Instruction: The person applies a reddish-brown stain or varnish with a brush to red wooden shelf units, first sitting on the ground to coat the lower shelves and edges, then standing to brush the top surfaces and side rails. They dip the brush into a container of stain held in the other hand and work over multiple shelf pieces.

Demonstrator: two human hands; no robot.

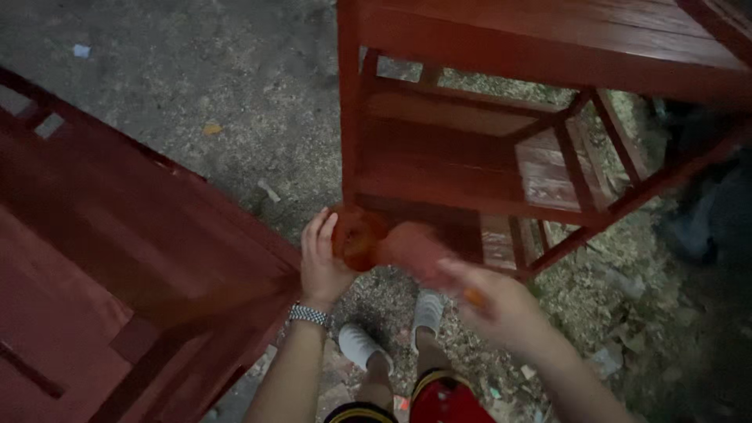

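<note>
Rough gravel ground (235, 102) lies beneath two red-painted wooden frames as a person's left hand (323, 262) cups a small round reddish container (356, 235) just before the nearer frame's post (350, 117), while the blurred right hand (486, 301), grip unclear, holds a red cloth (419, 249) beside it.
</note>
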